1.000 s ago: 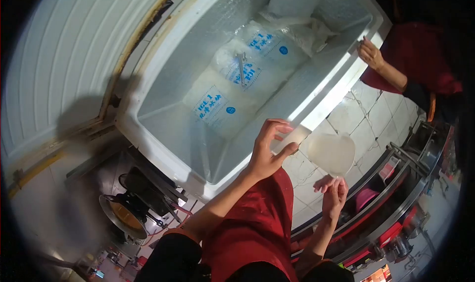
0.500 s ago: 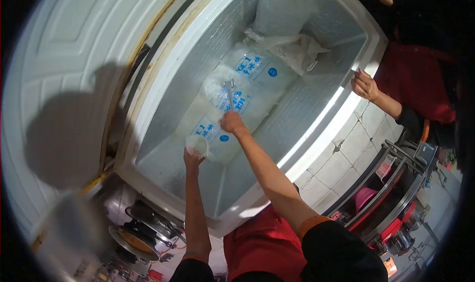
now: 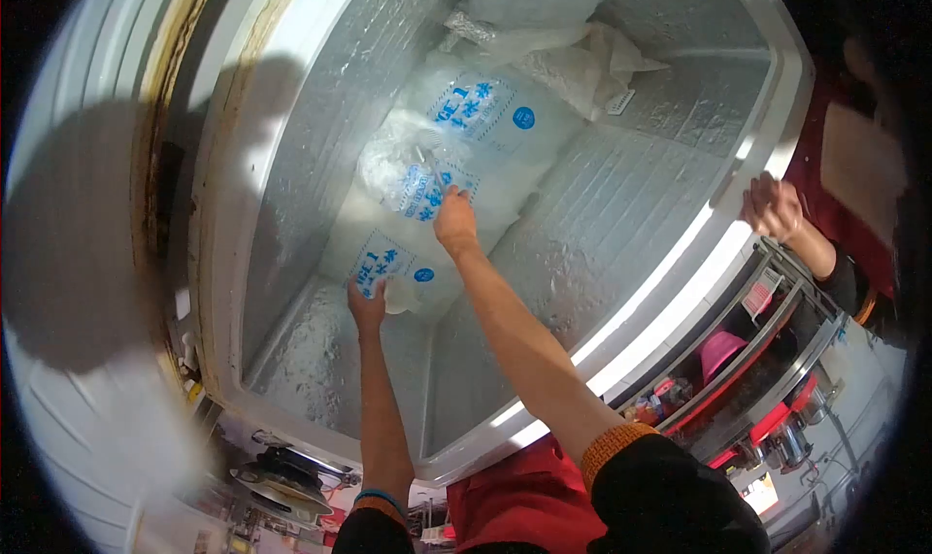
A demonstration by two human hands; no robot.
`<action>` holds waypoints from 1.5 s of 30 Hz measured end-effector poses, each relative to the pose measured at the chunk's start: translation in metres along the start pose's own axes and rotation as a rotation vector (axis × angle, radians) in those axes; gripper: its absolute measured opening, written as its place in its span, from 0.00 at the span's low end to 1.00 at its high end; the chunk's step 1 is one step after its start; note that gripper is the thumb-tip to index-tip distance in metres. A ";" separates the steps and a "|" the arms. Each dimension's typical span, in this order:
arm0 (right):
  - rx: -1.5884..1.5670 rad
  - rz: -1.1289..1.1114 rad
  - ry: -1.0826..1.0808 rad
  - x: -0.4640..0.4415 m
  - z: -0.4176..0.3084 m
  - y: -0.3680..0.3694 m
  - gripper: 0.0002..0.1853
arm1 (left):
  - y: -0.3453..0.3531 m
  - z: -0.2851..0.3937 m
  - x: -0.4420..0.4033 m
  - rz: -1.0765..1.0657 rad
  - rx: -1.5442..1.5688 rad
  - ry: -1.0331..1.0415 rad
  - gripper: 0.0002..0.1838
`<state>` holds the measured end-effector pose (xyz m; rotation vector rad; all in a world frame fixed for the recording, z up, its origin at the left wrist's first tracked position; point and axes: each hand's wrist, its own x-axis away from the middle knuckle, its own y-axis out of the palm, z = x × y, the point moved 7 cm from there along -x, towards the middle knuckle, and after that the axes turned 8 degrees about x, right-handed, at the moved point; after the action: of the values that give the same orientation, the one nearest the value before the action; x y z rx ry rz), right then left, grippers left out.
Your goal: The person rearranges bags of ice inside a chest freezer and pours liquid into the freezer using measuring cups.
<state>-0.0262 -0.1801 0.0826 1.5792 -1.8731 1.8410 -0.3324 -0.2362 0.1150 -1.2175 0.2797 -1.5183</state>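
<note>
My left hand [image 3: 367, 306] is closed on the side of a translucent bowl [image 3: 400, 298], low inside the white chest freezer [image 3: 225, 292]. Closed round the handle of a metal utensil [image 3: 430, 166], my right hand [image 3: 454, 219] is farther in and to the right. The utensil's far end rests in an open clear bag of ice [image 3: 388, 161]; its exact shape is unclear. Under and around it lie ice bags with blue print [image 3: 476, 107]. The bowl is partly hidden by my left fingers.
Crumpled clear plastic [image 3: 573, 64] lies at the freezer's far end. Another person's hand [image 3: 774, 207] is by the right rim. Beyond that rim are metal shelving and a pink bowl [image 3: 720, 352]. Pans [image 3: 282, 486] stand at the lower left.
Both my hands have moved from outside the freezer down into it. The bowl, earlier by my right hand, is now in my left; my right hand has taken hold of the utensil.
</note>
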 end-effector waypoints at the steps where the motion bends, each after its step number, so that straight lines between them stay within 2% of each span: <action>1: 0.004 0.000 0.007 -0.002 0.005 -0.007 0.21 | -0.006 0.021 0.001 -0.008 0.002 -0.001 0.33; 3: -0.224 0.074 -0.036 -0.009 0.004 -0.034 0.13 | -0.027 0.082 -0.005 0.096 -0.034 0.186 0.26; 4: -0.222 0.077 -0.032 -0.010 0.008 -0.046 0.13 | -0.030 0.104 -0.008 0.091 -0.032 0.189 0.26; 5: -0.395 0.232 0.034 -0.010 0.018 -0.069 0.11 | -0.029 0.135 -0.013 0.036 0.099 0.290 0.22; 6: -0.568 0.386 0.093 -0.009 0.030 -0.090 0.11 | -0.028 0.166 -0.016 -0.015 0.232 0.390 0.19; 7: -0.655 0.415 0.123 -0.012 0.038 -0.102 0.14 | -0.029 0.193 -0.022 -0.009 0.237 0.397 0.19; 9: -0.746 0.442 0.158 -0.032 0.063 -0.099 0.18 | -0.031 0.249 -0.023 -0.054 0.268 0.654 0.17; 11: -0.911 0.348 0.348 -0.081 0.112 -0.053 0.23 | -0.025 0.268 -0.037 -0.100 0.197 0.655 0.17; 12: -0.906 0.354 0.364 -0.078 0.118 -0.061 0.23 | -0.021 0.272 -0.036 -0.153 0.119 0.649 0.17; 14: -1.218 -0.072 0.710 -0.077 0.113 -0.055 0.25 | -0.031 0.283 -0.028 -0.147 0.157 0.635 0.16; 15: -1.136 0.010 0.614 -0.084 0.117 -0.061 0.25 | -0.042 0.283 -0.017 -0.146 0.178 0.604 0.15; 16: -1.134 0.012 0.619 -0.090 0.122 -0.056 0.25 | -0.051 0.284 -0.007 -0.151 0.180 0.602 0.15; 18: -1.132 0.108 0.377 -0.099 0.123 -0.059 0.28 | -0.087 0.290 0.014 -0.060 0.226 0.651 0.11; 20: -1.050 0.105 0.427 -0.096 0.121 -0.056 0.27 | -0.133 0.321 0.029 0.063 0.198 0.773 0.08; 22: -0.963 0.098 0.467 -0.095 0.118 -0.063 0.26 | -0.179 0.354 0.034 0.258 0.011 1.002 0.13; 25: -1.105 0.146 0.428 -0.091 0.119 -0.086 0.28 | -0.225 0.407 0.020 0.443 -0.181 1.190 0.18; 27: -0.670 0.644 0.150 -0.083 0.113 -0.136 0.26 | -0.233 0.428 -0.004 0.485 -0.262 1.218 0.22; 28: -0.671 0.647 0.155 -0.076 0.103 -0.146 0.26 | -0.231 0.436 -0.020 0.409 -0.210 1.257 0.27; 29: -0.631 0.783 0.188 -0.062 0.094 -0.160 0.26 | -0.229 0.441 -0.027 0.332 -0.160 1.293 0.32; 30: -0.589 0.919 0.224 -0.047 0.087 -0.170 0.27 | -0.227 0.441 -0.028 0.325 -0.163 1.298 0.32; 31: -0.597 0.923 0.226 -0.052 0.096 -0.145 0.27 | -0.224 0.441 -0.030 0.328 -0.210 1.293 0.35; 32: -0.333 0.885 0.280 -0.066 0.113 -0.103 0.27 | -0.222 0.443 -0.033 0.336 -0.253 1.286 0.39; 34: -0.054 0.829 0.342 -0.065 0.116 -0.098 0.27 | -0.220 0.441 -0.042 0.318 -0.199 1.266 0.40; 36: -0.160 0.558 0.521 -0.075 0.132 -0.099 0.26 | -0.220 0.433 -0.047 0.301 -0.153 1.225 0.41; 37: -0.155 0.548 0.519 -0.066 0.122 -0.121 0.26 | -0.220 0.433 -0.045 0.320 -0.201 1.246 0.41; 39: -0.331 0.741 0.428 -0.044 0.101 -0.177 0.26 | -0.220 0.435 -0.045 0.342 -0.249 1.264 0.42; 40: -0.327 0.730 0.427 -0.045 0.100 -0.180 0.26 | -0.218 0.436 -0.044 0.352 -0.260 1.265 0.42; 42: -0.338 0.942 0.439 -0.040 0.091 -0.190 0.26 | -0.219 0.435 -0.042 0.367 -0.288 1.258 0.42; 44: -0.348 0.937 0.467 -0.070 0.126 -0.116 0.28 | -0.220 0.437 -0.040 0.355 -0.293 1.226 0.42; 45: -0.210 0.866 0.442 -0.087 0.146 -0.087 0.28 | -0.222 0.436 -0.041 0.359 -0.292 1.223 0.42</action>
<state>0.1570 -0.2202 0.0448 0.2177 -2.5787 1.8986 -0.1229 0.0599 0.4460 -0.2490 1.4674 -1.7490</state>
